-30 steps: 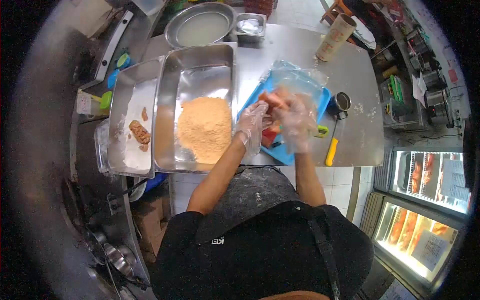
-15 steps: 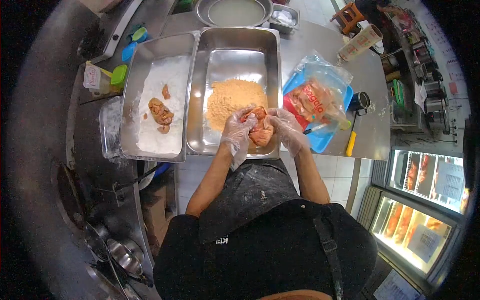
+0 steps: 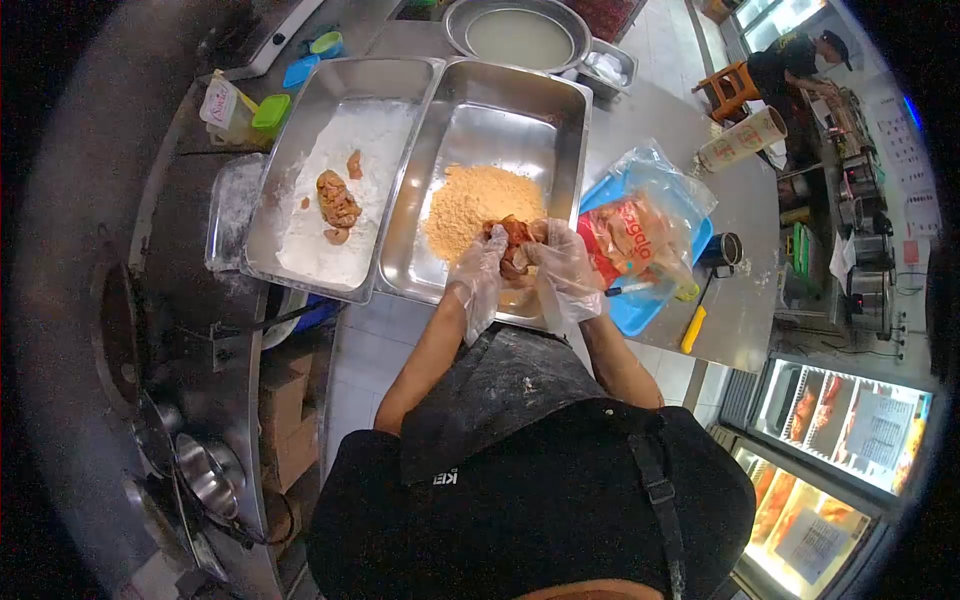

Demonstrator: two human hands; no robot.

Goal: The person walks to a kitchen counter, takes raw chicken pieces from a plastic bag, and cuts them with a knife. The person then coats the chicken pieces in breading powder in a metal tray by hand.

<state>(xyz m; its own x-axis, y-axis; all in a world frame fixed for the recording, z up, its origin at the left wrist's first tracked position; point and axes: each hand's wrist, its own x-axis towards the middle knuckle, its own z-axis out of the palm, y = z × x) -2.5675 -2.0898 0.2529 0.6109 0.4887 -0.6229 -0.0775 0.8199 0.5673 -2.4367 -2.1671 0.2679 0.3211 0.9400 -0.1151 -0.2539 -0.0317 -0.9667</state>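
Observation:
A piece of raw chicken (image 3: pixel 513 236) is held between both hands, over the near end of a deep steel pan (image 3: pixel 495 135). My left hand (image 3: pixel 477 275), in a clear plastic glove, is closed on its left side. My right hand (image 3: pixel 568 272), gloved the same way, grips the right side. The palm sides of the fingers are partly hidden. Just beyond the hands, orange-tan breading powder (image 3: pixel 478 200) lies heaped in the pan. In the steel pan (image 3: pixel 392 88) to the left, several coated meat pieces (image 3: pixel 338 200) rest on white flour (image 3: pixel 300 240).
On the right, a blue tray (image 3: pixel 632 318) carries a printed plastic bag (image 3: pixel 640 235) of meat. Near it are a yellow-handled utensil (image 3: pixel 694 328) and a black cup (image 3: pixel 722 250). A round pan (image 3: pixel 515 40) of cloudy liquid stands behind. Another person (image 3: pixel 795 65) is at the far right.
The chicken piece has been turned and folded between my hands, showing a darker side. My view has rotated, and another person now shows at the upper right.

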